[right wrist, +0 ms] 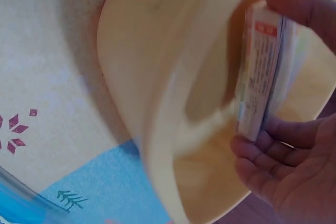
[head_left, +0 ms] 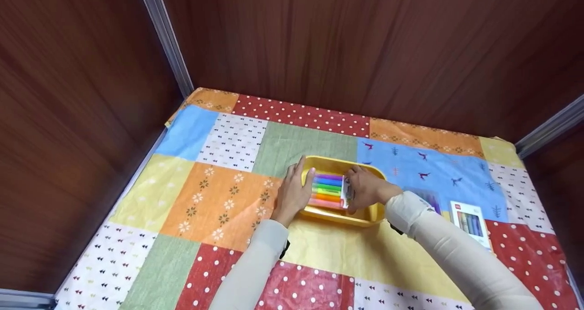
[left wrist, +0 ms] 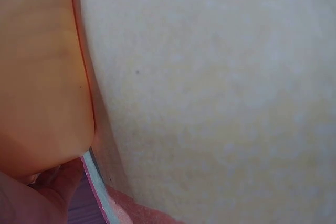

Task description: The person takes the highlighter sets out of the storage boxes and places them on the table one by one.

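A flat pack of bright coloured markers [head_left: 326, 191] lies within a yellow plastic basket [head_left: 335, 218]. My right hand [head_left: 366, 187] holds the pack by its white printed right end, inside the basket. In the right wrist view, thumb and fingers pinch the edges of that printed end [right wrist: 260, 72]. At the basket's left end, my left hand [head_left: 293, 193] grips the rim, thumb on the inner side and fingers outside. Seen from the left wrist, the basket wall [left wrist: 42, 77] fills the left side, and part of the hand [left wrist: 31, 200] shows below it.
To the right of the basket lie a clear pack with purple items [head_left: 429, 198], partly behind the right sleeve, and a white box of pens [head_left: 470, 223]. A patchwork cloth [head_left: 228, 196] covers the table. Brown wood-look panels [head_left: 292, 41] stand behind and at the sides.
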The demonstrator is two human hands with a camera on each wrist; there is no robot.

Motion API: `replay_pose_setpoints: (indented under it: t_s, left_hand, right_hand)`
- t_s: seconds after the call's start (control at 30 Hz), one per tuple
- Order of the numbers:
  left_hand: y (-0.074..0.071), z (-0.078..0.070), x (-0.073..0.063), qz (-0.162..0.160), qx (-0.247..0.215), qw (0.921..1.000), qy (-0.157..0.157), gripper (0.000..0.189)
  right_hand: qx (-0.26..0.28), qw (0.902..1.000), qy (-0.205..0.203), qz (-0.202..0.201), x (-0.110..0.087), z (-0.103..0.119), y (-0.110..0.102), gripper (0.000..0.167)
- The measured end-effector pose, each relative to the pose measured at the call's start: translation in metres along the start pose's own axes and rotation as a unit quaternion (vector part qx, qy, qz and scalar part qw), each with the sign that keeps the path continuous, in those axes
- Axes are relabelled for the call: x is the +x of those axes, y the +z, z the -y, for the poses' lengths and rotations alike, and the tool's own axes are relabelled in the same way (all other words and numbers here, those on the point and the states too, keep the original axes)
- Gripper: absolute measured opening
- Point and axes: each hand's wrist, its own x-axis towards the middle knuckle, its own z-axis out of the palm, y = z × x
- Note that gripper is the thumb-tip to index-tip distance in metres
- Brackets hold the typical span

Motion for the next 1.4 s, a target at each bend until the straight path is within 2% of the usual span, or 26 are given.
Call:
replay_pose_setpoints:
  t_s: [0.2,0.5,0.83,1.03,1.4]
  left_hand:
    - [-0.001,0.001,0.000,0.001,-0.001,1.0000,0.004,0.064]
    - [-0.001,0.001,0.000,0.003,-0.001,1.0000,-0.001,0.065]
    - [-0.001,0.001,0.001,-0.004,0.000,1.0000,0.005,0.064]
    - [-0.001,0.000,0.001,-0.009,0.003,0.9999,0.005,0.063]
    - [0.001,0.000,0.001,-0.015,0.004,0.9999,0.004,0.063]
  right_hand:
    - [0.018,0.9995,-0.004,-0.024,-0.005,-0.006,0.002,0.090]
    - [0.039,0.9945,-0.046,-0.086,-0.016,-0.014,0.005,0.091]
    - [0.072,0.9902,-0.042,-0.112,-0.028,-0.019,0.006,0.097]
    - [0.065,0.9879,-0.041,-0.135,-0.035,-0.024,0.007,0.103]
    - [0.038,0.9842,-0.046,-0.167,-0.050,-0.031,0.004,0.103]
